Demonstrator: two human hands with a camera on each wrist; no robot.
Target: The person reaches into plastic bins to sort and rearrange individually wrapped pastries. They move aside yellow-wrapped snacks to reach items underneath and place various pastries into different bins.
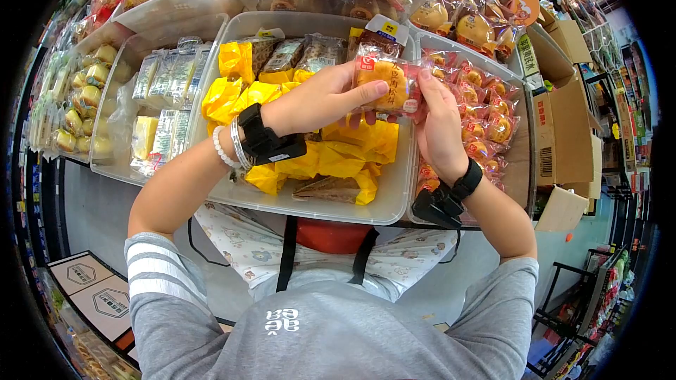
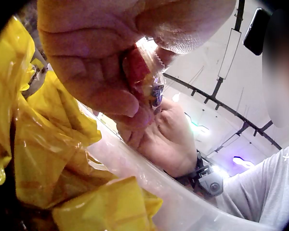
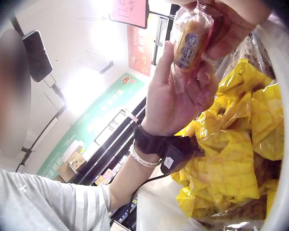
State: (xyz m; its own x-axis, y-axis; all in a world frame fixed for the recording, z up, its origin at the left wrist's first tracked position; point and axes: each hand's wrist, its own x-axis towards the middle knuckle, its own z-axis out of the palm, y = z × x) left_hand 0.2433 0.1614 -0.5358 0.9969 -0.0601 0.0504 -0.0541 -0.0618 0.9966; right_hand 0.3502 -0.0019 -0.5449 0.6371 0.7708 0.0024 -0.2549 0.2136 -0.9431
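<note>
A wrapped pastry (image 1: 387,86), in clear film with red print, is held above a clear plastic bin (image 1: 310,212). My left hand (image 1: 331,98) grips its left side, thumb across the front and fingers underneath. At the other end, my right hand (image 1: 442,123) pinches the wrapper's edge between thumb and fingers. The right wrist view shows the narrow side of the pastry pack (image 3: 190,43) with round dark marks on the film. Yellow packets (image 1: 331,158) lie in the bin below both hands, along with brown packs in clear film.
Small red-wrapped pastries (image 1: 482,123) fill the bin on the right. To the left, bins hold white packs (image 1: 165,74) and round cakes (image 1: 88,95). More wrapped buns (image 1: 475,28) sit at the back. Cardboard boxes (image 1: 563,119) stand at the right edge.
</note>
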